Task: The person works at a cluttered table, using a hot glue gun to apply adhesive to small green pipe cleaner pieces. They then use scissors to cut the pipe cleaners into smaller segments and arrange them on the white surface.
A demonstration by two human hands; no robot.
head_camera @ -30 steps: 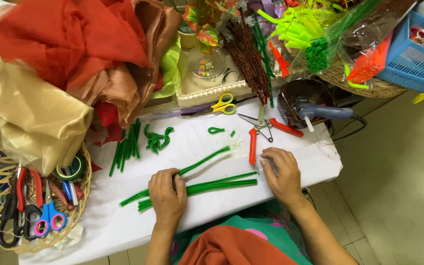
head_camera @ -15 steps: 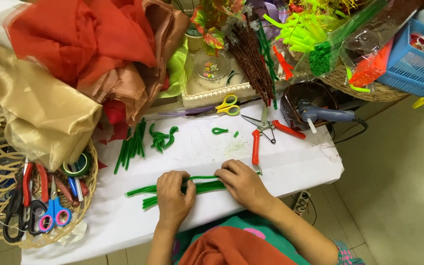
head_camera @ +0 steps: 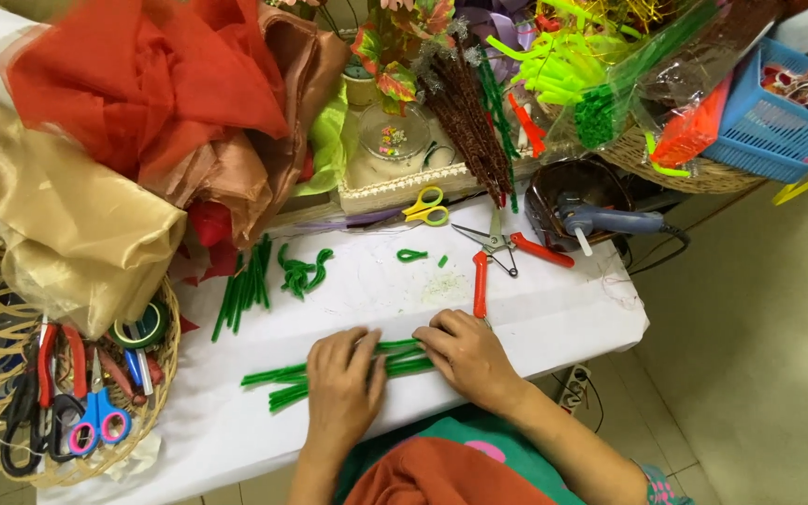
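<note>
Both hands lie flat, palms down and fingers loosely spread, the left hand (head_camera: pixel 343 391) and right hand (head_camera: pixel 467 355) pressing a bundle of green stems (head_camera: pixel 278 385) at the white table's (head_camera: pixel 554 323) near edge, red-handled pliers (head_camera: pixel 502 252) just beyond.

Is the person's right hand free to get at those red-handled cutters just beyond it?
Probably yes. The right hand rests on the green stems, and the red-handled cutters lie open on the white table just beyond, with nothing between them.
</note>
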